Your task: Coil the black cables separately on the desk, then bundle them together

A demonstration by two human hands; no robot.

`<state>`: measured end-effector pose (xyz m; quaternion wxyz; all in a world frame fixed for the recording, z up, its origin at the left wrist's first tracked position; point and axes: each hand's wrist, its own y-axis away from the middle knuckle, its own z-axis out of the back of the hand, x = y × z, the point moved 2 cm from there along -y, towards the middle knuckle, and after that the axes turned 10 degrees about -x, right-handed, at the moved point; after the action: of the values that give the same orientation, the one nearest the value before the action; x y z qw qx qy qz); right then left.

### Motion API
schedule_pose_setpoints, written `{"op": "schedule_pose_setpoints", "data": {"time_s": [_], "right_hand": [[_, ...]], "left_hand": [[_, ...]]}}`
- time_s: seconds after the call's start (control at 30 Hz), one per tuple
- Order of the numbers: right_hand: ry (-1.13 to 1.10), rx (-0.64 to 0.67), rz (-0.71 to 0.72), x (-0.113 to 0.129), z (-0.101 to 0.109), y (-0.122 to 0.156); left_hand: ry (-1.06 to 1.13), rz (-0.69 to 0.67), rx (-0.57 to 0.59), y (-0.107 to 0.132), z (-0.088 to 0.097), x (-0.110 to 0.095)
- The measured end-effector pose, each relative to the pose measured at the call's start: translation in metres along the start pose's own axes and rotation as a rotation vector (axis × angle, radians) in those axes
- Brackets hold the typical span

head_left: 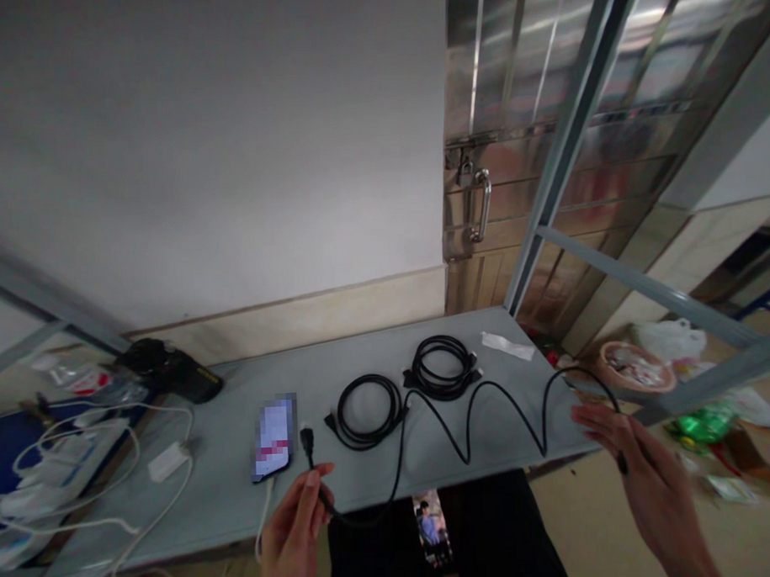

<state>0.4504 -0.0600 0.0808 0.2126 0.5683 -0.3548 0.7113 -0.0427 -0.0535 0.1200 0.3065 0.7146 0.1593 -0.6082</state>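
- At nine o'clock, white cables (81, 467) sprawl in loose loops over the left end of the grey bench (228, 487), with a small white adapter (168, 461) among them.
- At ten o'clock, a black pouch (170, 369) lies against the wall side of the bench.
- A phone (275, 437) with a lit screen lies flat, at twelve o'clock from the left hand (296, 536) and just beside the raised plug.
- The left hand's grip is pressed together, thumb and forefinger pinching the black cable (466, 429) just below its plug (308, 438), which points up.
- From that pinch the black cable sags below the bench edge, climbs back onto the bench, and snakes in waves toward three o'clock.
- Near the centre, a coiled black cable (367, 411) lies flat; at its one o'clock sits a second coil (443, 367), the two close together.
- A white wrapper (508, 346) lies near the far right corner.
- The right hand (644, 473), at four o'clock past the bench end, has its fingers loosely spread; the cable's other end lies against them, held lightly.
- Beyond it, a bowl (637, 365) and bags sit on the floor.
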Motion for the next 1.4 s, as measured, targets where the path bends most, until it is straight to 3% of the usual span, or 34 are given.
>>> {"op": "schedule_pose_setpoints", "data": {"time_s": [0.17,0.3,0.4,0.53,0.63,0.77,0.97,1.13,1.3,1.4], "right_hand": [[0.060,0.254,-0.042,0.009,-0.035,0.025],[0.054,0.527,-0.072,0.031,-0.074,0.072],[0.020,0.695,-0.069,0.052,-0.097,0.110],[-0.047,1.057,0.073,0.067,-0.121,0.154],[-0.077,1.219,0.267,0.056,-0.136,0.179],[-0.116,1.264,0.443,0.041,-0.146,0.197],[-0.024,1.260,0.333,0.055,-0.137,0.177],[-0.033,1.085,0.247,0.040,-0.130,0.168],[-0.135,0.940,-0.027,0.014,-0.128,0.178],[-0.306,1.029,-0.337,0.011,-0.132,0.185]], "left_hand": [[-0.004,0.028,0.068,0.010,-0.013,0.011],[0.051,0.111,0.118,0.018,-0.028,0.032],[0.135,0.216,0.083,0.023,-0.040,0.047],[0.251,0.384,0.169,0.027,-0.053,0.055],[0.303,0.454,0.277,0.027,-0.055,0.055],[0.315,0.531,0.317,0.032,-0.054,0.048],[0.347,0.505,0.414,0.060,-0.060,0.020],[0.348,0.539,0.457,0.069,-0.062,0.015],[0.446,0.578,0.473,0.062,-0.047,0.025],[0.507,0.608,0.454,0.058,-0.039,0.028]]}}
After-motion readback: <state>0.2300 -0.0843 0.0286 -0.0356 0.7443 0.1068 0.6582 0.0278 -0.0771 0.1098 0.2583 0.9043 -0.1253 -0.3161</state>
